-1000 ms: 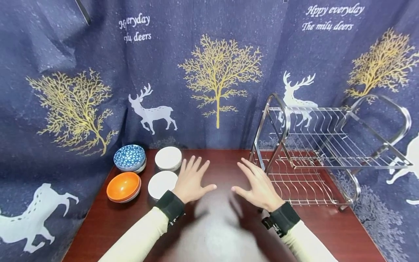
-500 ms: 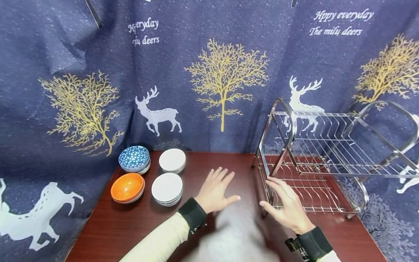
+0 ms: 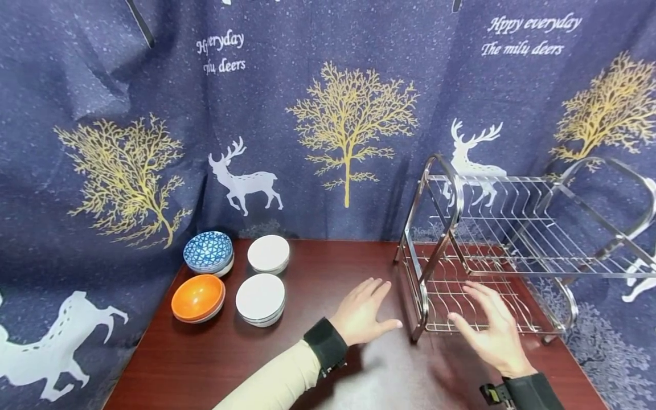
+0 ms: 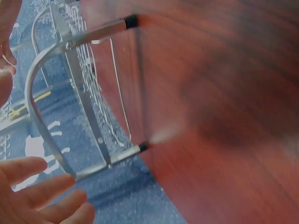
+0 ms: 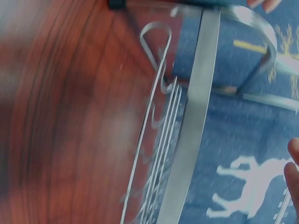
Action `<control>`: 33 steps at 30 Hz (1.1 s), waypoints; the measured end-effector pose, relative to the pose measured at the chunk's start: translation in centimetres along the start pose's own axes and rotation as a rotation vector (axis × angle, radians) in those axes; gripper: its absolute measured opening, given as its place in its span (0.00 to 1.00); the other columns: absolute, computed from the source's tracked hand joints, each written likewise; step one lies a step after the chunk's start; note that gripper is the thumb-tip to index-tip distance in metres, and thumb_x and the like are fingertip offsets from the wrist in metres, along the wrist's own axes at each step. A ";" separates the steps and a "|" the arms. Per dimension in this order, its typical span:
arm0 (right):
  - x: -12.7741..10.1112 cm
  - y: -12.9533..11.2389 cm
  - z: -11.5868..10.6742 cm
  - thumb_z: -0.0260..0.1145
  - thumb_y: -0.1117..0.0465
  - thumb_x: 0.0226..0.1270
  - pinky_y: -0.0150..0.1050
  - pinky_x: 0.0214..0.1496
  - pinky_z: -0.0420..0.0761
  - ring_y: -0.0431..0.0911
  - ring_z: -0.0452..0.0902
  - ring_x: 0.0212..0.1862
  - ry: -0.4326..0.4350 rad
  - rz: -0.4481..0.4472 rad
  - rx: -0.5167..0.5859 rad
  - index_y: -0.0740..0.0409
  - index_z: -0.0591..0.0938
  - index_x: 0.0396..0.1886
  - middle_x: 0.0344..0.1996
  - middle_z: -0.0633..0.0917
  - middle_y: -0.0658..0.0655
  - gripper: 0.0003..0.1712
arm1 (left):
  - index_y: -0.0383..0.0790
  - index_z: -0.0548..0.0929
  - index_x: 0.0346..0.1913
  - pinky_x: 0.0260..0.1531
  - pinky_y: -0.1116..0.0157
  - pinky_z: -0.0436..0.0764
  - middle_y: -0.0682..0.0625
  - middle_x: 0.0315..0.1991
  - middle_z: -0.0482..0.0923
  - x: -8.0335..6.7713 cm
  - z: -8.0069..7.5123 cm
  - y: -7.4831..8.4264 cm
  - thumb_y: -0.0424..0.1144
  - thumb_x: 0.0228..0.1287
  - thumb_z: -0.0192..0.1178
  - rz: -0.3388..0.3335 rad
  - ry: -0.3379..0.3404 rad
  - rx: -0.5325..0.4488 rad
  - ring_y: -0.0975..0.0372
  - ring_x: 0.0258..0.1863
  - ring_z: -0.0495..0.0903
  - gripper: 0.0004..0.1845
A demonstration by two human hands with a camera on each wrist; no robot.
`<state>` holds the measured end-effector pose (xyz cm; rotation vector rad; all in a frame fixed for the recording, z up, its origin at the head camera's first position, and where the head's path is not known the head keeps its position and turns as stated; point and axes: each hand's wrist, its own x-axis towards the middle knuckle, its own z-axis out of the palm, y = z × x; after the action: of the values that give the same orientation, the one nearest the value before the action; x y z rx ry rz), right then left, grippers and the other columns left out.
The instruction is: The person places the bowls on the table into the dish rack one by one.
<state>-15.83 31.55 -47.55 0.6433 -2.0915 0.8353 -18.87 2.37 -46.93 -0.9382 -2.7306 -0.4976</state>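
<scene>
In the head view my left hand (image 3: 361, 315) hovers left of the metal dish rack (image 3: 443, 245), fingers extended and thumb spread, holding nothing. My right hand (image 3: 494, 333) overlaps the rack's lower front edge in this view, fingers slightly bent and apart from the thumb, also with nothing in it. The two-tier rack has bare wire shelves and curved side frames. Its side frame (image 4: 39, 95) shows beyond the fingers in the left wrist view. A flat metal bar (image 5: 194, 121) of the rack crosses the right wrist view, where only fingertips (image 5: 292, 175) of the hand appear at the edge.
Four small groups are too many to count singly; several bowls stand stacked at the table's left: blue-patterned (image 3: 207, 250), orange (image 3: 197, 297), and two white stacks (image 3: 269, 253), the nearer white bowls (image 3: 260, 298) in front. A dark blue curtain (image 3: 318, 142) hangs behind the reddish-brown table (image 3: 205, 364).
Both hands have moved right and somewhat toward the person, the right one now in front of the rack. The head view has shifted slightly. Bowls and rack stay in place.
</scene>
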 end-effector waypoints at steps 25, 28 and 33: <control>-0.6 4.2 -7.6 0.72 0.54 0.49 0.55 0.65 0.58 0.67 0.63 0.60 0.149 0.474 -0.390 0.66 0.75 0.58 0.57 0.73 0.71 0.36 | 0.44 0.76 0.50 0.46 0.68 0.77 0.53 0.47 0.78 1.8 3.8 5.3 0.64 0.57 0.60 0.007 0.033 -0.130 0.63 0.47 0.78 0.29; -0.4 4.7 -7.9 0.70 0.54 0.52 0.59 0.61 0.58 0.68 0.62 0.59 0.141 0.535 -0.439 0.67 0.73 0.59 0.56 0.73 0.71 0.36 | 0.46 0.76 0.44 0.43 0.70 0.77 0.54 0.44 0.77 2.0 4.1 5.9 0.64 0.56 0.61 0.000 0.042 -0.124 0.64 0.43 0.78 0.26; -0.6 5.7 -8.4 0.67 0.53 0.55 0.62 0.60 0.56 0.72 0.58 0.59 0.116 0.682 -0.476 0.67 0.66 0.65 0.58 0.68 0.75 0.40 | 0.46 0.77 0.41 0.37 0.71 0.76 0.55 0.38 0.77 2.2 4.8 6.3 0.62 0.56 0.61 -0.044 0.076 -0.172 0.66 0.37 0.78 0.23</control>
<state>-15.30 41.55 -45.93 -0.3877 -2.3005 0.6547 -17.01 10.05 -49.13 -0.8802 -2.6779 -0.7706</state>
